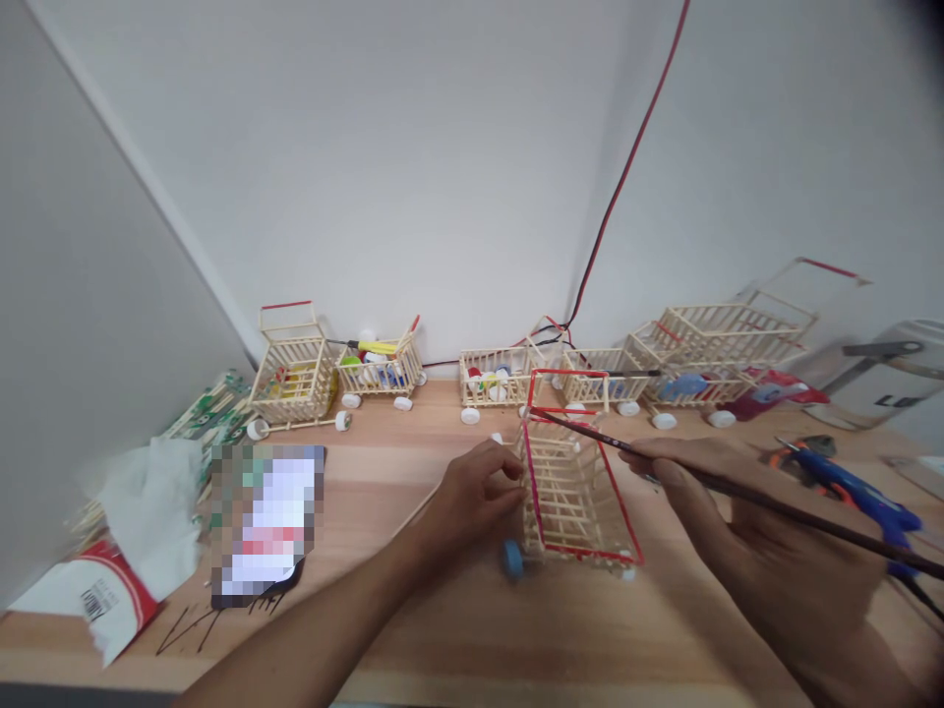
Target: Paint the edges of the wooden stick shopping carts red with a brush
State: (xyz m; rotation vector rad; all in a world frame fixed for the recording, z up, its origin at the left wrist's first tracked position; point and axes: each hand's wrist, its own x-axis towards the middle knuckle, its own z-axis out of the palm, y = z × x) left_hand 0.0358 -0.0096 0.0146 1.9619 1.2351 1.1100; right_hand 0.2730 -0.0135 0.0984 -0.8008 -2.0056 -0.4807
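A miniature shopping cart [571, 482] made of thin wooden sticks stands on the wooden table in front of me. Red covers its top rim and handle, and a blue wheel [513, 560] shows at its near left corner. Curled fingers of my left hand [483, 492] grip the cart's left side. Between the fingers of my right hand [737, 531] is a slim dark paintbrush [656, 454]. Its tip meets the red-edged frame at the far left corner, near the base of the handle.
Several finished-looking stick carts [295, 379] line the wall. On the left are a phone [269, 521], white tissue [151, 511] and a red-and-white packet [122, 600]. A blue glue gun [848, 487] and a clear container [896, 379] stand at right. A red-black cable [626, 162] runs down the wall.
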